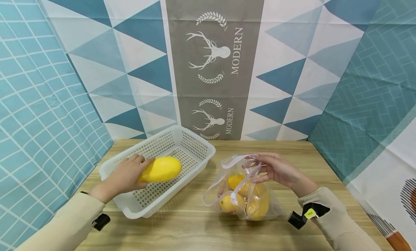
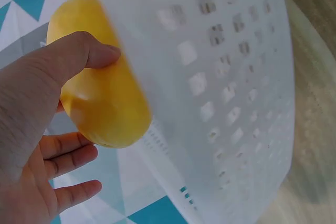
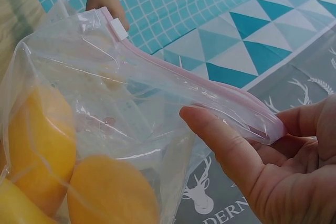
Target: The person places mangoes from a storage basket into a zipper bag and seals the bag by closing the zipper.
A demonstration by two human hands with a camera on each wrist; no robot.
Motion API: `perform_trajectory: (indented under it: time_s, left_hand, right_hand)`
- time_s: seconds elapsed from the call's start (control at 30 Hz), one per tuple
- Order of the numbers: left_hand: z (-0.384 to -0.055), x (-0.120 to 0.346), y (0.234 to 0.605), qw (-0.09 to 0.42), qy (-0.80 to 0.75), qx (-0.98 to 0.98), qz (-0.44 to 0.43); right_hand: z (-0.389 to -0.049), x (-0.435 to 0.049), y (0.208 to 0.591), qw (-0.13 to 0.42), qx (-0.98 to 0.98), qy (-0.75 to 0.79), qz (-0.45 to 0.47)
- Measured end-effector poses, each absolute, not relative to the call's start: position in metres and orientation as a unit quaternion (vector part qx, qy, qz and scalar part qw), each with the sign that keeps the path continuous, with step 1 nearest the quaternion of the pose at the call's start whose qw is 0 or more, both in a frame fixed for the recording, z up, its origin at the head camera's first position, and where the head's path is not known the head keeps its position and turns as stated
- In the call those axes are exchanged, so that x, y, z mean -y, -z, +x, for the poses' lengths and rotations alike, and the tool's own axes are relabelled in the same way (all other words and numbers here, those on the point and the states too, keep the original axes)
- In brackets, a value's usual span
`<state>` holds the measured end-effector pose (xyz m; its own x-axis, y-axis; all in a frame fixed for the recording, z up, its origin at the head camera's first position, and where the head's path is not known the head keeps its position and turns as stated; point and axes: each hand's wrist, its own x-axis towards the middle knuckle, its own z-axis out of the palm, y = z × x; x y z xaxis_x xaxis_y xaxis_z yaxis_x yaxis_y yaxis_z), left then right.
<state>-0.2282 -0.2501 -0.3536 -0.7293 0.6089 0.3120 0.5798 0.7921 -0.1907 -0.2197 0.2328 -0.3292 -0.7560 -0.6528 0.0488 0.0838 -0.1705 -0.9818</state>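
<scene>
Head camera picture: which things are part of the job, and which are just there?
Part of the job:
left hand
yellow fruit it grips
white basket
right hand
clear bag it holds
fruit in the bag

Just there:
wooden table
deer-print cloth
blue checked cloth

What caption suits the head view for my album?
Left hand holds a yellow fruit over a white basket; right hand holds a clear bag of more fruit.

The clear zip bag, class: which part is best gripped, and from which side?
Probably the pink zip rim, pinched from above: it forms a narrow band around the mouth of the clear bag, while the yellow fruits sit lower down.
</scene>
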Motion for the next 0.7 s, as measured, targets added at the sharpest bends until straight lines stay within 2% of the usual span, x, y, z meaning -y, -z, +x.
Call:
perform_trajectory:
  time_s: [0.7]
  left_hand:
    - [-0.222,0.232,0.329,0.309,0.009,0.876,-0.371]
  right_hand:
    - [-0.219,-0.233,0.329,0.247,-0.595,0.729,-0.232]
